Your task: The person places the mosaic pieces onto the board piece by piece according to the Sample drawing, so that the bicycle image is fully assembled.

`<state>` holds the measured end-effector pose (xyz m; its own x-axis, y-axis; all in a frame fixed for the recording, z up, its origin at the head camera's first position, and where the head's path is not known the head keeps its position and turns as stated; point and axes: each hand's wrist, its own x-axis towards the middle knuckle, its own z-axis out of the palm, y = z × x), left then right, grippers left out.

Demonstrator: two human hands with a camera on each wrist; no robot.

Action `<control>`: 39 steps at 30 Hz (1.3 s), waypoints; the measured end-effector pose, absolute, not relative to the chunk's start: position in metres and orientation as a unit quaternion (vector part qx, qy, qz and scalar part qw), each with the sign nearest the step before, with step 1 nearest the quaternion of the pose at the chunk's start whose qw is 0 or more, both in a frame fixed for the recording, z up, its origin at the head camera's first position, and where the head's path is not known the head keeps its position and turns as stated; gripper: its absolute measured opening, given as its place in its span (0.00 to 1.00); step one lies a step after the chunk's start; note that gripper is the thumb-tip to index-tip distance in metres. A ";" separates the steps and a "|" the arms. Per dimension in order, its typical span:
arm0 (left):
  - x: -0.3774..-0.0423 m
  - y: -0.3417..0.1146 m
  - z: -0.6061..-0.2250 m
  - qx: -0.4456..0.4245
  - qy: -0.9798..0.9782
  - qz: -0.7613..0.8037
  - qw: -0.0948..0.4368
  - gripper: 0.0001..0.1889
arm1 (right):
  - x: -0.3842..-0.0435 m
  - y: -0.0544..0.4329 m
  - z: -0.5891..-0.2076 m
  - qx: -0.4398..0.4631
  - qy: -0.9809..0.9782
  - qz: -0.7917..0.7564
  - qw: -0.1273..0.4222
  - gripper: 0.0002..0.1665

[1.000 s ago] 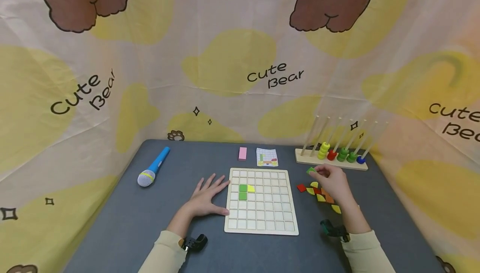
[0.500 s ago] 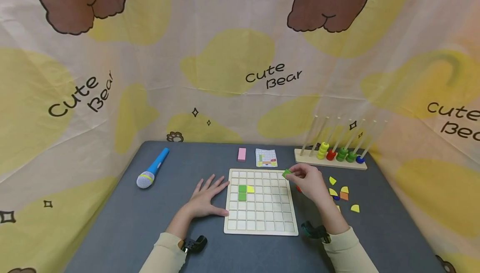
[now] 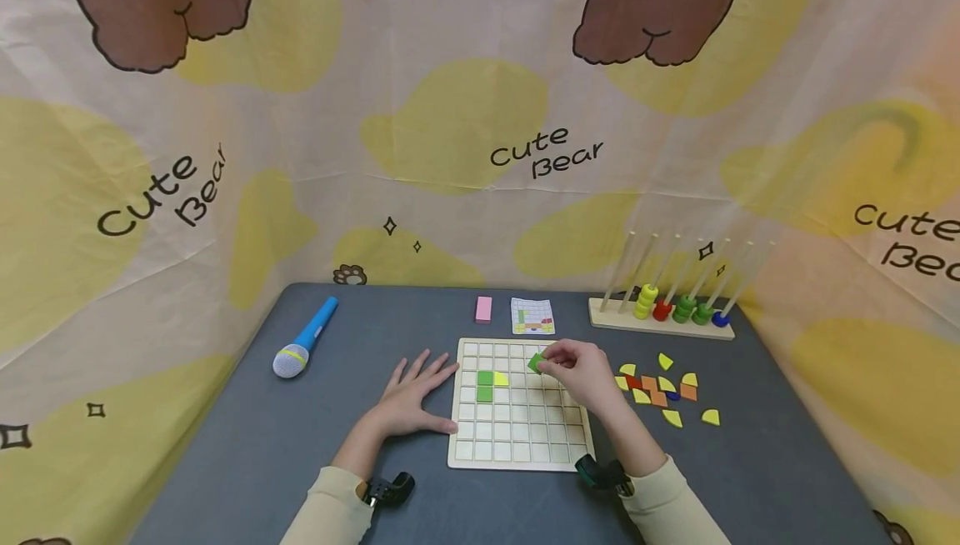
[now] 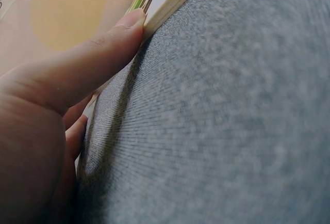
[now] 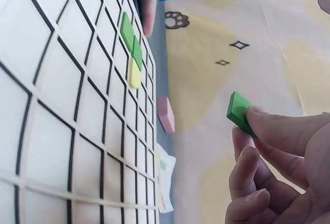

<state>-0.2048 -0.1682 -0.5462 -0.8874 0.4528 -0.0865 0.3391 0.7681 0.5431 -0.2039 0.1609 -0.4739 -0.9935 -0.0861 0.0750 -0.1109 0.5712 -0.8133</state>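
A green square tile (image 3: 536,362) is pinched between the thumb and fingertips of my right hand (image 3: 581,372), above the upper right part of a white grid board (image 3: 517,451). The right wrist view shows this green tile (image 5: 239,111) held clear of the board. My left hand (image 3: 408,399) lies with spread fingers at the board's left edge; in the left wrist view its thumb (image 4: 111,43) touches that edge. On the grid, two green tiles (image 3: 485,394) sit one above the other, with a yellow quarter-round tile (image 3: 502,379) beside the upper one.
Right of the board lie several loose yellow, orange, red and blue tiles (image 3: 688,393). Behind it are a pink block (image 3: 483,308) and a pattern card (image 3: 532,317). A bead-and-peg rack (image 3: 660,325) stands at the back right; a blue toy microphone (image 3: 306,338) lies at the left.
My right hand has carried the green tile leftward from beside the loose tiles to over the board. My left hand has stayed at the board's left edge.
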 end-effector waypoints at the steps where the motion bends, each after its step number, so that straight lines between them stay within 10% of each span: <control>1: -0.205 -0.168 -0.546 0.212 0.934 0.266 0.107 0.56 | -0.203 0.158 -0.475 0.058 -0.886 0.460 0.011 0.05; 39: -0.206 -0.168 -0.548 0.213 0.934 0.266 0.105 0.55 | -0.191 0.097 -0.517 0.134 -0.879 0.452 -0.079 0.05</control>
